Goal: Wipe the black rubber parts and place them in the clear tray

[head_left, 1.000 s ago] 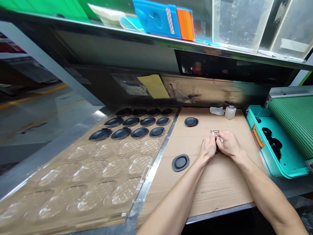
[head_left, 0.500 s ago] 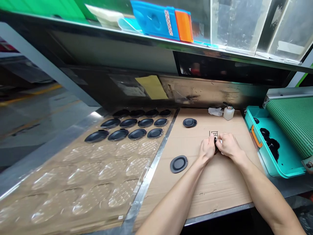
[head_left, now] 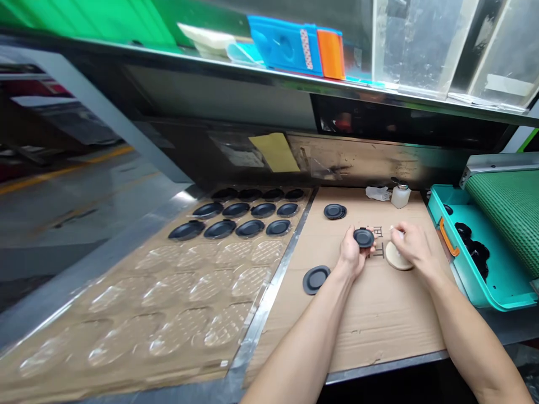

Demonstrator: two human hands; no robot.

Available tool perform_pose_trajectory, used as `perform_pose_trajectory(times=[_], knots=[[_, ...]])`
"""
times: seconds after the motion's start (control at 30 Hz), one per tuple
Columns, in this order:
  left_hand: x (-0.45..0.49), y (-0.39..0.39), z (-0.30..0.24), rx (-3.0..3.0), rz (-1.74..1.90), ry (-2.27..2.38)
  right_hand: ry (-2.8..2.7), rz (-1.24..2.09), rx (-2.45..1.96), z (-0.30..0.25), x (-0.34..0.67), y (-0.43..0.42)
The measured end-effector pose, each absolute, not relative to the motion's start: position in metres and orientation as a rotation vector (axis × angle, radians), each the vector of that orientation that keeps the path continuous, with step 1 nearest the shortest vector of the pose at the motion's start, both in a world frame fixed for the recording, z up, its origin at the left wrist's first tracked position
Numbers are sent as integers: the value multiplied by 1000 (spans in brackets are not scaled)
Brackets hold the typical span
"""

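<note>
Since the black rubber-like disc [head_left: 364, 238] lies on the curled fingers of the left hand [head_left: 351, 253] with its thumb at the rim, it looks light and slightly flexible, and its rim seems the safest place to grip, keeping fingers off the smooth centre. The right hand [head_left: 415, 247] stays apart from it, its fingertips [head_left: 400, 231] pinching a small white scrap [head_left: 393, 229] just above a round tan pad [head_left: 398, 257], with contact between them hard to tell. All of this sits over the cardboard sheet [head_left: 379, 320] on the worktop [head_left: 497, 331]. On that sheet, a loose black disc [head_left: 315, 279] lies toward its left edge. Toward its far edge are a small stack of discs [head_left: 335, 211], a crumpled tissue [head_left: 377, 193] and a white bottle [head_left: 400, 194]. Left of the sheet, rows of discs [head_left: 236, 219] rest on a clear moulded tray [head_left: 177, 303]. Right of it is a teal bin [head_left: 455, 219] holding more discs [head_left: 474, 247], and beyond it a shelf [head_left: 252, 70] carries a blue case [head_left: 286, 46].
</note>
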State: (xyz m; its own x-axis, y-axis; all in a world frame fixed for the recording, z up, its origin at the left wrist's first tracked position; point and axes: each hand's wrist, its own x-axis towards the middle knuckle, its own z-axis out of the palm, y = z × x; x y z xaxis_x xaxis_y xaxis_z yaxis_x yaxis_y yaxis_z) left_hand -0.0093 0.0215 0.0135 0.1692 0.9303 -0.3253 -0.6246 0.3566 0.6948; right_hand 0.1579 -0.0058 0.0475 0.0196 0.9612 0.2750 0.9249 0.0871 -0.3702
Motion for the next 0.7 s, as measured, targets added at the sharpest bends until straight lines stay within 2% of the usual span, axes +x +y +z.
perform_pose_trajectory(times=[0.1, 0.2, 0.4, 0.6, 0.7], knots=[[-20, 26, 22, 188, 1098, 625, -1871, -108, -2083, 53, 169, -7], [-26, 30, 21, 57, 1096, 559, -1968, -259, -2053, 56, 164, -12], [-30, 33, 15, 97, 1150, 519, -2306, 198, -1903, 51, 154, -22], [-18, 28, 15, 183, 1213, 497, -1859, 119, -1627, 37, 139, -6], [-11, 24, 14, 207, 1175, 451, -1827, 155, -1548, 22, 113, -12]])
